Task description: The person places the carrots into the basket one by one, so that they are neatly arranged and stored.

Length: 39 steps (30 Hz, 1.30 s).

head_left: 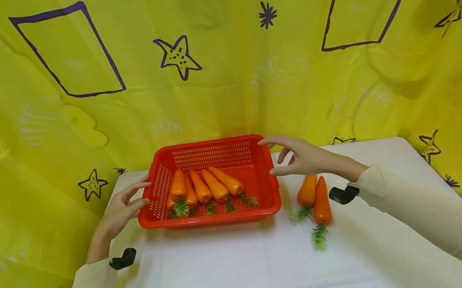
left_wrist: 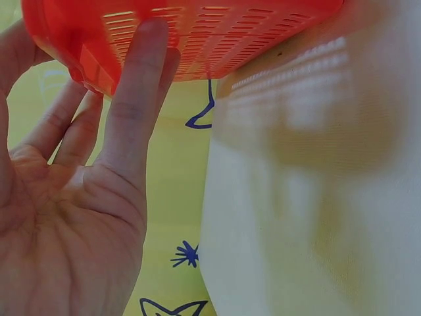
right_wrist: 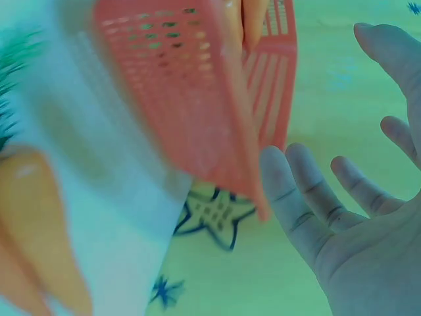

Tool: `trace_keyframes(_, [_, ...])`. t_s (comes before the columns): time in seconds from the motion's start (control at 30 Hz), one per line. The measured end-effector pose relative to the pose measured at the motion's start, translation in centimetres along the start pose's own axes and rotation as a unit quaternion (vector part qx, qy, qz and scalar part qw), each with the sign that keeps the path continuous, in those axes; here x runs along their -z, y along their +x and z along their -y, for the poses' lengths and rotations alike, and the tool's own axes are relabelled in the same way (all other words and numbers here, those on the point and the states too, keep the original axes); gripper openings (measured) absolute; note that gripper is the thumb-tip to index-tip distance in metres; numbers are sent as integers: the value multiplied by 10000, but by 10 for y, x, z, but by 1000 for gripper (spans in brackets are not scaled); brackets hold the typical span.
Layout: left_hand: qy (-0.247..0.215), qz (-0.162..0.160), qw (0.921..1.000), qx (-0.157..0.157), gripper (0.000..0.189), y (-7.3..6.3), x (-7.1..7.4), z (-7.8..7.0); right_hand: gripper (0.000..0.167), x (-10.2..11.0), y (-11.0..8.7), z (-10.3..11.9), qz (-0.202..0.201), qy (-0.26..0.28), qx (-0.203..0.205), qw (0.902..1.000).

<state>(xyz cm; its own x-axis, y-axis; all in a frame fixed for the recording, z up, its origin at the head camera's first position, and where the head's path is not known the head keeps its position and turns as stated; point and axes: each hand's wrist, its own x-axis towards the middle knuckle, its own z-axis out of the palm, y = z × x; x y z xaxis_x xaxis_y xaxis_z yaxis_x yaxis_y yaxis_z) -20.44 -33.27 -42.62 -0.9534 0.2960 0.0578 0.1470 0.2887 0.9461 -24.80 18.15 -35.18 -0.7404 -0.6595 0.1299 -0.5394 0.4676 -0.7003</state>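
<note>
A red plastic basket (head_left: 211, 219) with slotted walls stands on the white table and holds several orange carrots (head_left: 201, 188) with green tops. My left hand (head_left: 119, 211) is at the basket's left end, fingertips right at the rim. In the left wrist view the left hand's fingers (left_wrist: 135, 99) stretch up against the slotted wall. At the right end, my right hand (head_left: 297, 156) has its fingers spread beside the rim, thumb below and holding nothing. Two more carrots, one plump (head_left: 308, 191) and one slimmer (head_left: 322, 202), lie on the table below the right hand.
A yellow curtain (head_left: 223, 90) with purple stars and outlines hangs close behind the basket and along both sides. The white table (head_left: 214, 271) extends in front of the basket toward me.
</note>
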Motion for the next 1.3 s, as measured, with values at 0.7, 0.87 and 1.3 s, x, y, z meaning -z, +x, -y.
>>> trace_keyframes(0.7, [2, 6, 10000, -67, 43, -2, 0, 3, 75, 25, -138, -45, -1113, -14, -453, 9928])
trace_keyframes(0.87, [-17, 16, 10000, -60, 42, -1, 1, 5, 74, 19, -142, -50, -1162, 124, -408, 9923])
trace_keyframes(1.3, [29, 54, 10000, -61, 43, -1, 3, 2, 67, -5, -141, -67, -872, 812, -1036, 9875])
